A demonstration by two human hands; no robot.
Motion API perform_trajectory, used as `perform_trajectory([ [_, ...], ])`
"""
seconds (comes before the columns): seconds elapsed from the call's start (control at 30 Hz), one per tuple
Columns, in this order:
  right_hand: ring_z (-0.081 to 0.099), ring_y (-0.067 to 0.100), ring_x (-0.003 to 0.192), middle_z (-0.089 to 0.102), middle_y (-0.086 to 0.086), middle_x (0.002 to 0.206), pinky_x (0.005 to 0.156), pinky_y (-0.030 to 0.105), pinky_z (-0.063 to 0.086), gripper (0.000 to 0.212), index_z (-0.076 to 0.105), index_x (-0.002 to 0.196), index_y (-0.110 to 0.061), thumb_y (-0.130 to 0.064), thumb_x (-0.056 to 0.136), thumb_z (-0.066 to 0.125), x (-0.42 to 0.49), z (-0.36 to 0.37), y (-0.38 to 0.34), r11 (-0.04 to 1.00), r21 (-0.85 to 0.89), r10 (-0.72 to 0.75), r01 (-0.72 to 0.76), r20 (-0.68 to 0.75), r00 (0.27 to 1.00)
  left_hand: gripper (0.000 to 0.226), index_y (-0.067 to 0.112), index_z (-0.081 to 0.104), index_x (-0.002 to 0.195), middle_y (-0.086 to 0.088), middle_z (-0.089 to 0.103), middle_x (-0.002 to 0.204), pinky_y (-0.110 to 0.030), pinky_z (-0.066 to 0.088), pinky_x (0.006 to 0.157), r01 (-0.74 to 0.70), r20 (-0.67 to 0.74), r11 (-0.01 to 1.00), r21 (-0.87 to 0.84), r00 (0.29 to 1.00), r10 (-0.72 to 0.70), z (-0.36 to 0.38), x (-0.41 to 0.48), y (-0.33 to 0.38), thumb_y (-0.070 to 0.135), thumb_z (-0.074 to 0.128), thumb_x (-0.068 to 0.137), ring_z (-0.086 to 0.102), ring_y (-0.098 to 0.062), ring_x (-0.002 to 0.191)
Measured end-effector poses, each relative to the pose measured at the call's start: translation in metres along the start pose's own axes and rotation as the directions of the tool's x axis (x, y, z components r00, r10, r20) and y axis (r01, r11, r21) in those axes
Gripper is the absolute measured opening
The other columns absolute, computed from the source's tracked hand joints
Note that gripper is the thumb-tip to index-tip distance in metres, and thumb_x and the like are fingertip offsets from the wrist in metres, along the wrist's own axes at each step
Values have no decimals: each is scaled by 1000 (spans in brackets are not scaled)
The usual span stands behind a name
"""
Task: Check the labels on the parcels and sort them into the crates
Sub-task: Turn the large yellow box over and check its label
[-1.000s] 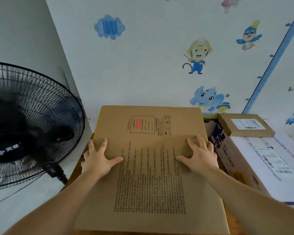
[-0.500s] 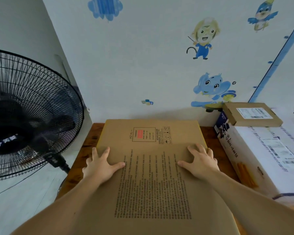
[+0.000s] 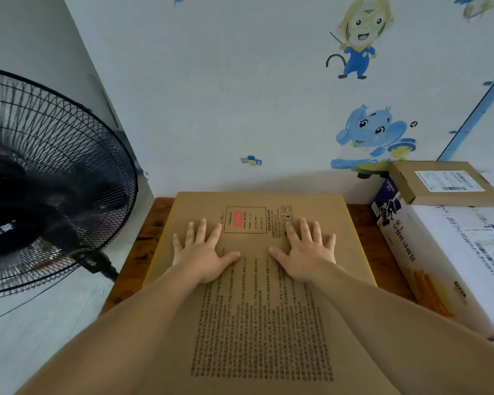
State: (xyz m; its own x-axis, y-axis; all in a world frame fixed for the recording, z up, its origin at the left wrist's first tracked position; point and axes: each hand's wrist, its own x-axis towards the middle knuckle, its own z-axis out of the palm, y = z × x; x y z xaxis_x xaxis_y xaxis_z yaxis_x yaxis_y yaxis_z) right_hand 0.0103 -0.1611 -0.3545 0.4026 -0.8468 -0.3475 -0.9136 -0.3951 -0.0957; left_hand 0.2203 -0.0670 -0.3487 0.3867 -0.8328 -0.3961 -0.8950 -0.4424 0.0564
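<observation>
At the far left a black fan (image 3: 49,181) stands off the table's left edge, its grille facing me. The wooden table (image 3: 143,243) shows only as bare strips on either side of the big brown box (image 3: 257,323), which lies flat and covers most of the top, its far edge at the table's back edge by the wall. My left hand (image 3: 204,252) lies open and flat on the box's top face, fingers spread, toward the far left part. Just beyond my fingers, between the two hands, is a printed label (image 3: 244,219) with a red patch, and a dense block of print (image 3: 261,323) runs from between my thumbs back towards me. My right hand (image 3: 308,252) lies open and flat in the same way, toward the far right part. Past a strip of bare wood, a long white box (image 3: 454,252) lies along the table's right edge. A small flat brown parcel (image 3: 405,189) lies on its far end, with a white shipping label (image 3: 448,181) facing up. Behind it the wall carries a blue elephant sticker (image 3: 371,135).
</observation>
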Motion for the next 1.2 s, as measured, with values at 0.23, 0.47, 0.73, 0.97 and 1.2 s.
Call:
perform_trajectory([
  [0.23, -20, 31, 149, -19, 2, 164, 115, 65, -9, 91, -9, 156, -34, -84, 84, 14, 34, -5, -6, 1000, 0, -19, 19, -12, 1000, 91, 41, -14, 153, 3, -24, 161, -61, -11, 116, -19, -1, 1000, 4, 1000, 19, -11, 41, 15, 86, 22, 81, -25, -26, 147],
  [0.47, -21, 30, 149, -19, 3, 164, 115, 64, -11, 89, -9, 156, -33, -83, 85, 12, 43, -2, -7, 1000, -4, -28, 28, -27, 999, 91, 42, -13, 153, 5, -23, 161, -63, -12, 115, -36, -50, 999, 20, 998, 37, -4, 56, 18, 87, 18, 81, -25, -26, 147],
  [0.73, -22, 30, 149, -20, 4, 163, 115, 64, -11, 87, -10, 156, -32, -81, 87, 12, 44, 3, -9, 999, -27, -18, 17, -20, 1000, 90, 41, -14, 152, 4, -25, 161, -63, -13, 114, -41, -61, 998, 47, 997, 44, 3, 59, 16, 87, 16, 81, -26, -26, 147],
  [0.97, -21, 30, 149, -21, 3, 163, 115, 64, -10, 90, -11, 156, -33, -82, 86, 16, 43, -8, -5, 999, -5, -51, 51, 17, 999, 90, 39, -17, 152, 2, -25, 161, -62, -11, 115, -24, -8, 1000, 20, 1000, 24, -7, 47, 20, 85, 17, 83, -25, -26, 147],
  [1.2, -17, 31, 150, -17, 2, 164, 117, 62, -5, 82, -9, 157, -28, -73, 93, 16, 3, 1, -17, 997, -31, -75, 77, 44, 996, 90, 39, -19, 152, 3, -27, 160, -64, -12, 114, -65, 16, 998, 19, 998, 64, 13, 3, 12, 84, 16, 83, -27, -26, 146],
])
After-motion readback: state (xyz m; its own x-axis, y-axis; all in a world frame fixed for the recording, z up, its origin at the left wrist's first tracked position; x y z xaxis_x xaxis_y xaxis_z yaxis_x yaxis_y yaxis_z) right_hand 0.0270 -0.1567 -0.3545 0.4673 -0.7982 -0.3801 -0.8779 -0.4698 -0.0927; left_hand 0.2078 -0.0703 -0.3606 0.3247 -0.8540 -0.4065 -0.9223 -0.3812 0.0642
